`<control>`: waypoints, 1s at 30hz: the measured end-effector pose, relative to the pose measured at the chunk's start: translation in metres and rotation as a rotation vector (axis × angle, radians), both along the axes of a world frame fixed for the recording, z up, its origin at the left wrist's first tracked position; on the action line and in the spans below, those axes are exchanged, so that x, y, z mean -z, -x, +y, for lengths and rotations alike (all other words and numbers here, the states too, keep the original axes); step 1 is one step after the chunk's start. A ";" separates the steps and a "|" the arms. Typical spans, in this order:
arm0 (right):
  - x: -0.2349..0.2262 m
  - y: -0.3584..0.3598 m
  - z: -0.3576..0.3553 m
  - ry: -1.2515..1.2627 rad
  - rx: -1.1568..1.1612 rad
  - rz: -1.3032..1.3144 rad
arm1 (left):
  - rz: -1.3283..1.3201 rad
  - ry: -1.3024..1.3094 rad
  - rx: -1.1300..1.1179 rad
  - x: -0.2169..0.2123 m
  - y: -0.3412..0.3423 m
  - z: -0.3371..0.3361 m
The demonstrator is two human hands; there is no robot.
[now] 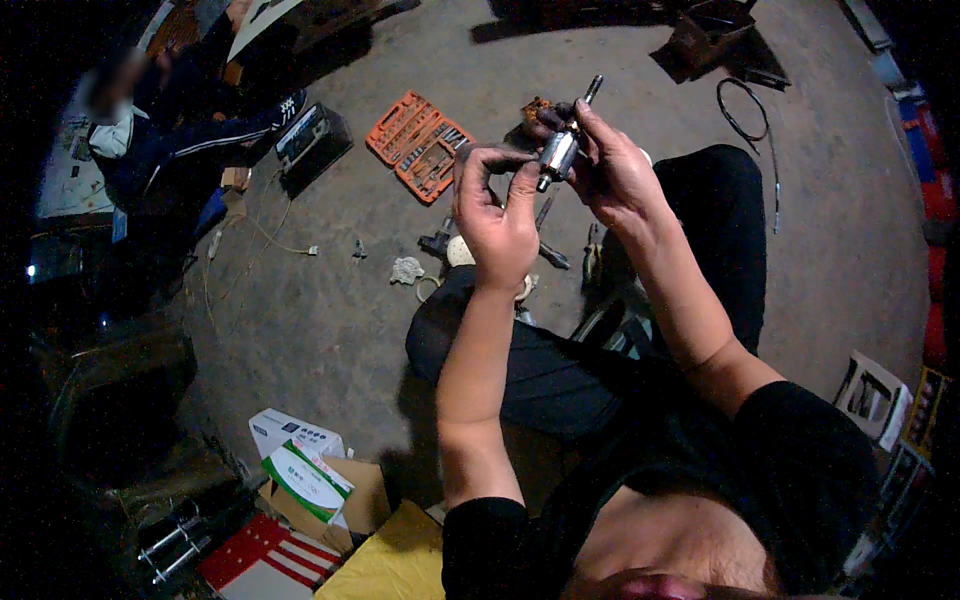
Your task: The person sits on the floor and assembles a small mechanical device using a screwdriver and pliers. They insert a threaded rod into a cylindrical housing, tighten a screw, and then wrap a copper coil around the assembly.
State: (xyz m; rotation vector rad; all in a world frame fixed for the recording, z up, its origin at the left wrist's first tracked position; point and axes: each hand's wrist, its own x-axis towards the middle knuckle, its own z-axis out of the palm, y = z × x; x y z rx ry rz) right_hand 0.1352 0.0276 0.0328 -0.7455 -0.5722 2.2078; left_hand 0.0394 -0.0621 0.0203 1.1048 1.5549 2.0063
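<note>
Held up in front of me is a motor rotor (561, 155), a shiny metal cylinder with a thin shaft out of each end. It is tilted, its longer shaft pointing away and a little right. My right hand (622, 170) grips it from the right, thumb by the long shaft and darkened fingers behind the cylinder. My left hand (494, 215) is curled at its left side, with thumb and fingertips against the near end. The fingertips look blackened. Below the hands, a dark tool (552, 256) and pliers (593, 256) lie on the floor, partly hidden.
An orange tool case (418, 146) lies unfolded beyond my left hand. A boxy dark machine (312, 148) stands further left, near a seated person (150, 140). A black cable (742, 112) curls at the right. Cartons (306, 480) stand near left; a crumpled white rag (407, 270) lies left of my knee.
</note>
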 end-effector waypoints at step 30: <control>0.002 0.008 -0.015 0.216 -0.240 -0.014 | 0.203 -0.113 0.034 -0.007 0.000 -0.005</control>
